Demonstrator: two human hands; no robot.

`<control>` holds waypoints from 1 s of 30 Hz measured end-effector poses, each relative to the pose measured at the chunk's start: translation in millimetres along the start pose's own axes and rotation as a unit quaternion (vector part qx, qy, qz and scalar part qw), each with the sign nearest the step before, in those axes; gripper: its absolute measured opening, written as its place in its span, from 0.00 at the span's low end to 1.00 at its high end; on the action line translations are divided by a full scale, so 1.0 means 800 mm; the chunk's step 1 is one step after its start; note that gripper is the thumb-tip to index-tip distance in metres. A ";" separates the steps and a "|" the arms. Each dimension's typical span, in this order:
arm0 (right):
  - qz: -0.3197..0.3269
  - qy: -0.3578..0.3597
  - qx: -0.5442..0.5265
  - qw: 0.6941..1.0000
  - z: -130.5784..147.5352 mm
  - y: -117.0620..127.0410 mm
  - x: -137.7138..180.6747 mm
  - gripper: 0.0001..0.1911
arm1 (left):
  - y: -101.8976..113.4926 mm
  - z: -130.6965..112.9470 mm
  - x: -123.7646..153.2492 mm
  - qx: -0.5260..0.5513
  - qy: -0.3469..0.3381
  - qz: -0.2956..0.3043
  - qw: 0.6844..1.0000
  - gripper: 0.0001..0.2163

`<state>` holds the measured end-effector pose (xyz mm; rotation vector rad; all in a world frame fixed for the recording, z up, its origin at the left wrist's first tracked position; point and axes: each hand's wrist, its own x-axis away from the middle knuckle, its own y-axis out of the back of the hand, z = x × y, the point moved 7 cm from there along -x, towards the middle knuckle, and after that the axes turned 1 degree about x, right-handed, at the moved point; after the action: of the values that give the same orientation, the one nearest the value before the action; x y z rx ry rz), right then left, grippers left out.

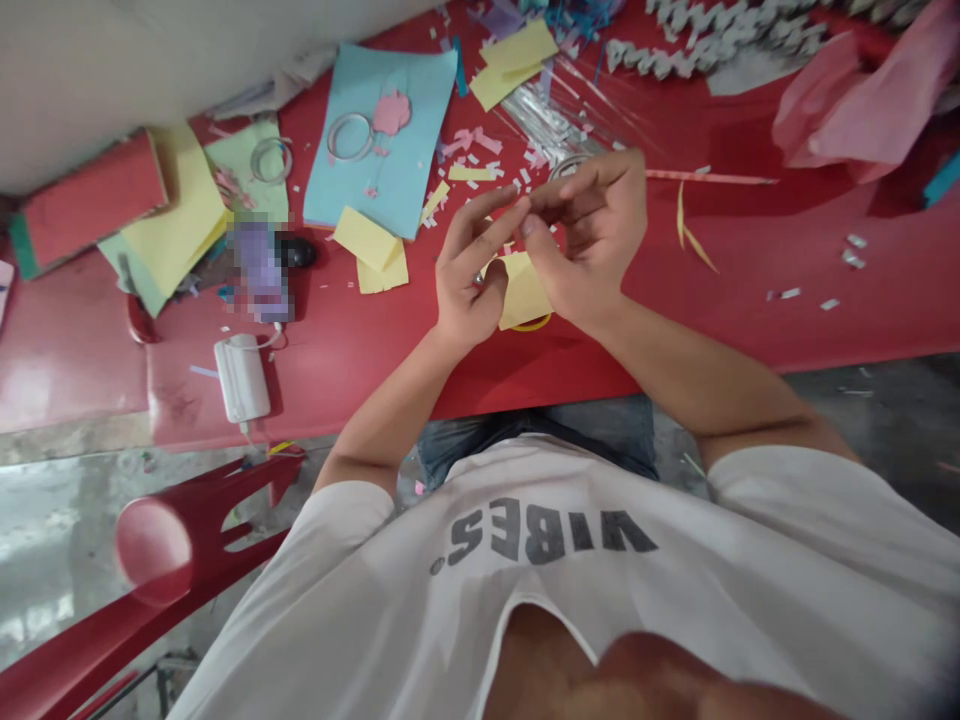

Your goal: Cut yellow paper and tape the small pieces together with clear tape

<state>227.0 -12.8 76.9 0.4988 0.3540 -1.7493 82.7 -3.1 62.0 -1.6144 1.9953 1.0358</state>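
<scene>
My left hand and my right hand meet at the fingertips above the red table. The right thumb and index finger are pinched together, and the left fingertips press in against them. Whatever small thing lies between them is too small or hidden to make out. Just below the hands lies a yellow paper piece, partly covered by them. A yellow ring-shaped edge shows under that paper. Behind the right fingers, a silver tape roll is half hidden. Small paper scraps are scattered beyond the hands.
Blue paper sheets carry a clear tape roll and a pink paper flower. Yellow notes lie nearer. A white power bank is at left, above a red chair. Pink tissue paper lies at right.
</scene>
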 end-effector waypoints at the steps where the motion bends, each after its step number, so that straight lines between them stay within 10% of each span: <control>1: 0.002 -0.019 0.015 1.000 0.001 0.001 0.001 0.18 | -0.001 0.001 0.000 -0.004 -0.007 0.005 1.000 0.23; 30: 0.025 0.035 -0.033 0.999 0.000 0.006 -0.022 0.17 | -0.010 0.018 0.001 0.121 0.079 0.003 0.990 0.22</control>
<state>235.1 0.3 86.1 0.5173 0.4442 -1.6700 88.0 6.6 49.4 -1.6012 2.1340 0.6543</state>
